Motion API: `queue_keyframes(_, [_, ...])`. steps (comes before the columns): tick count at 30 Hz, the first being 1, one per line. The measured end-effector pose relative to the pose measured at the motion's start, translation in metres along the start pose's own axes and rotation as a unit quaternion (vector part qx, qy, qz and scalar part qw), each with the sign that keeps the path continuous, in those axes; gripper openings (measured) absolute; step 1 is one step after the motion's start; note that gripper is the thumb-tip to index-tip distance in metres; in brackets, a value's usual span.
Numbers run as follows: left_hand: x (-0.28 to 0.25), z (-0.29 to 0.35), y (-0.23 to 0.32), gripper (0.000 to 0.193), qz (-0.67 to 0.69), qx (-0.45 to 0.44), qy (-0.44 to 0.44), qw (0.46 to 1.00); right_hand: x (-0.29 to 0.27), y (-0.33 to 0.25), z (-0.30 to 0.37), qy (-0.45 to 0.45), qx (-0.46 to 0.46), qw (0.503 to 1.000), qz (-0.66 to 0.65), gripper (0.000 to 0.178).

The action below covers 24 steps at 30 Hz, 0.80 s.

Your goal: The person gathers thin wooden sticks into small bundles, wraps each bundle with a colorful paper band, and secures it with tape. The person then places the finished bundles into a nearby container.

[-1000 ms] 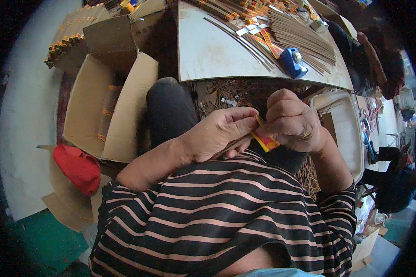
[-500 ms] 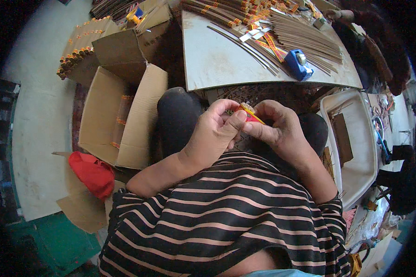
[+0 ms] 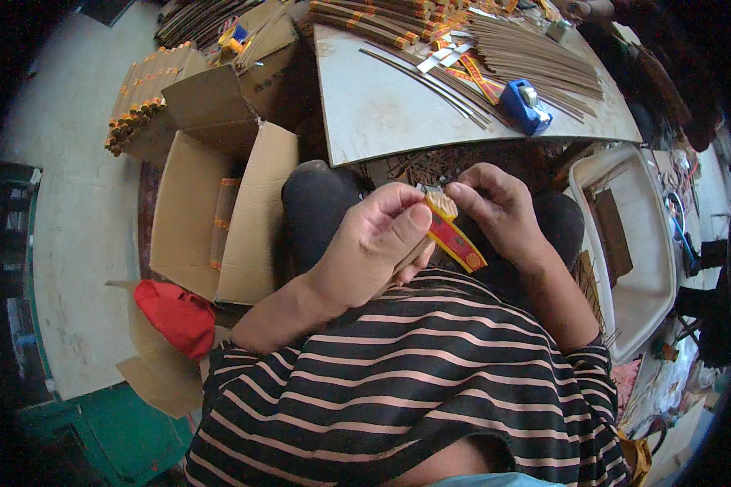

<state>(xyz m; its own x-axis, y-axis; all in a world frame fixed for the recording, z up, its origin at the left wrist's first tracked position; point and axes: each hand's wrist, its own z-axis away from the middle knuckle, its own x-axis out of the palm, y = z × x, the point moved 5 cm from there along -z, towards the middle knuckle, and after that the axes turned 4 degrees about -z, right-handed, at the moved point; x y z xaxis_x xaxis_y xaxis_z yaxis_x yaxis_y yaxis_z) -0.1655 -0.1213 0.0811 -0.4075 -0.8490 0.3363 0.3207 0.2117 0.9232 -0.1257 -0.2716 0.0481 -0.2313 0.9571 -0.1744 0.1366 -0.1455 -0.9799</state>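
Note:
My left hand (image 3: pixel 382 239) is wrapped round a bundle of incense sticks (image 3: pixel 441 204), whose cut end faces up. A red and yellow paper band (image 3: pixel 460 245) circles the bundle near that end. The band's loose tail slants down to the right, with my left thumb pressed near its start. My right hand (image 3: pixel 499 207) is beside the bundle's end, thumb and forefinger pinched together. Whatever lies between those fingertips is too small to make out. The rest of the bundle is hidden behind my left hand.
Ahead, a white table (image 3: pixel 374 105) bears loose incense sticks (image 3: pixel 536 61), banded bundles and a blue tape dispenser (image 3: pixel 526 107). A cardboard box (image 3: pixel 256 219) with bundles inside stands left, near a red cloth (image 3: pixel 175 316). At right is a white tub (image 3: pixel 650 284).
My right hand has let go of the band's tail and moved up to the bundle's end. The tail now hangs free. My left hand still grips the bundle.

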Motion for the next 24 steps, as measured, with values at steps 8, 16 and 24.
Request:
queue_keyframes(8, [-0.021, -0.01, -0.01, 0.03, -0.025, -0.004, 0.099, 0.995, -0.007, -0.035, 0.009, -0.002, -0.005, 0.999, -0.046, 0.042])
queue_keyframes(16, [-0.014, -0.011, -0.009, 0.03, -0.065, 0.01, 0.079, 0.995, 0.017, -0.033, 0.001, -0.053, 0.004, 0.998, -0.023, 0.028])
queue_keyframes(24, [-0.016, -0.014, -0.01, 0.025, 0.009, 0.001, 0.04, 0.999, 0.016, -0.032, -0.004, -0.068, -0.102, 0.992, -0.015, 0.025])
